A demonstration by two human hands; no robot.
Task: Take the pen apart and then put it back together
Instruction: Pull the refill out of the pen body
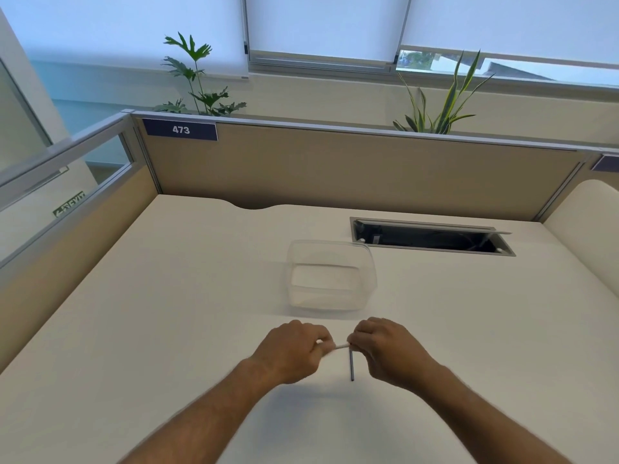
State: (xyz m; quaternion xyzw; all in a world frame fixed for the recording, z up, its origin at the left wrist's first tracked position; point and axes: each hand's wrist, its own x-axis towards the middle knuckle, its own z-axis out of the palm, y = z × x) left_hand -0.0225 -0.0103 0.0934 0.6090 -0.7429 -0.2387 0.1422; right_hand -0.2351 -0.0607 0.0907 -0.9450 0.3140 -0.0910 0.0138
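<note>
The left hand (294,349) is curling its fingers round a white pen barrel (340,347), pinching one end. The right hand (385,349) is curling too, and it is holding the other end of the barrel. It also seems to be holding the top of a thin dark refill (351,365), which is hanging down toward the near edge of the desk (167,313).

The barrel is lying left to right between the two hands, just above the desk. The refill is pointing near and far, so the two parts are crossing like a corner. Both hands are close together, knuckles up, with the arms reaching in from the near side.

I think the pen is in pieces now.

A clear plastic tub (330,276) is sitting a little farther away, and nothing is showing inside it.
</note>
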